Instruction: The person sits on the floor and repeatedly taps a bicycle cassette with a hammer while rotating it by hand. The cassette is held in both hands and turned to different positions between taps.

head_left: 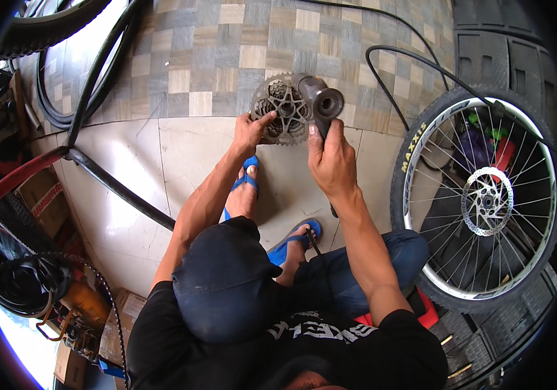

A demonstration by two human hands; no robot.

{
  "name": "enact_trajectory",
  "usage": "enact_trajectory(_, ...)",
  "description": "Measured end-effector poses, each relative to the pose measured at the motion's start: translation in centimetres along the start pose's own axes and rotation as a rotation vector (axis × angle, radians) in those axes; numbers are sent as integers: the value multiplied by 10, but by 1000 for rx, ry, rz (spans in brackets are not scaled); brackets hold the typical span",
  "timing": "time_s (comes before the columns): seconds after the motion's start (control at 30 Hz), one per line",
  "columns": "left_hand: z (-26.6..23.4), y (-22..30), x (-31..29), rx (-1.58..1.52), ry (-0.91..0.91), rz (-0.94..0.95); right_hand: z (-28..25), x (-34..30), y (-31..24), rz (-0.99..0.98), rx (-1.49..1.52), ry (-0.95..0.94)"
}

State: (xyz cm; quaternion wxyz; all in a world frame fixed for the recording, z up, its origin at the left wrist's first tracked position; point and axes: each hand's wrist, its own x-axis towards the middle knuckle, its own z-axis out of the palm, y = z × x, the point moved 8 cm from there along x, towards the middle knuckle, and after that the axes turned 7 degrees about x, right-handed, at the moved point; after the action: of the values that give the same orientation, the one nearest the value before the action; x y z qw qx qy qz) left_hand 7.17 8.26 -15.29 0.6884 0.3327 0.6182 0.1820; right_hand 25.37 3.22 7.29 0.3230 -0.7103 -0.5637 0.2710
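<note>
Seemingly positioning a grey, round, toothed metal cassette (pixel 288 112) between left hand (pixel 251 132), pinching its left rim, and right hand (pixel 332 161), wrapped round a dark, hollow-ended metal tool (pixel 319 95) at its right, probably needing steady alignment.

Fisheye (head-worn), down at hands (pixel 249 133)

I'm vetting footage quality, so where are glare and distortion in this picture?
Head view: glare whitens the pale floor tiles at left and burns out the lower-left rim; head view: the checkered flooring bows along its edge, and corners go black.
</note>
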Motion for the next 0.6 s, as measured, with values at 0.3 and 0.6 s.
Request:
enact_trajectory(0.3,5,7,-7,-117,9,34,52,11,61,151,-112,-168)
enact_trajectory(0.6,-3,7,-1,-8,-48,-33,14,-24,77,267,-128,22)
